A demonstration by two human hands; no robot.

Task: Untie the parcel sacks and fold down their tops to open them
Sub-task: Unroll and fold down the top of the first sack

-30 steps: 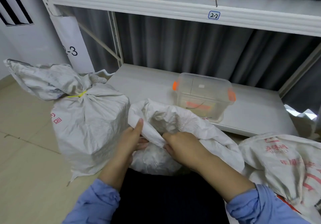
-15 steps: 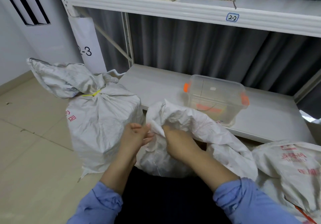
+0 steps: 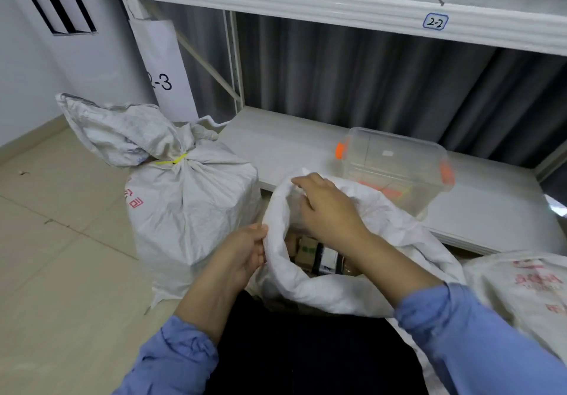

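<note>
Since the frame half a second back, the crumpled white woven parcel sack in the middle has gone from bunched to gaping. The right hand has crossed from the near fold to the far rim.

White metal shelving rack spans the back. A tall white woven sack with red print stands on the floor at left, just beside the open one, neck cinched. The open sack sits on the floor directly in front of the person, against the rack's low shelf. A third white sack with red lettering lies at right, its top out of view. A clear plastic lidded box with orange latches sits on the low shelf behind.

Left hand pinches the near-left rim. Right hand's fingers curl over the far rim and grip it. Small cartons show inside the mouth. A thin yellow tie binds the left sack's neck.

Judgement: step in hand is the fold-down on the middle sack, with its near edge already rolled. The next move calls for turning the far rim outward and down evenly, then going to the yellow tie.
</note>
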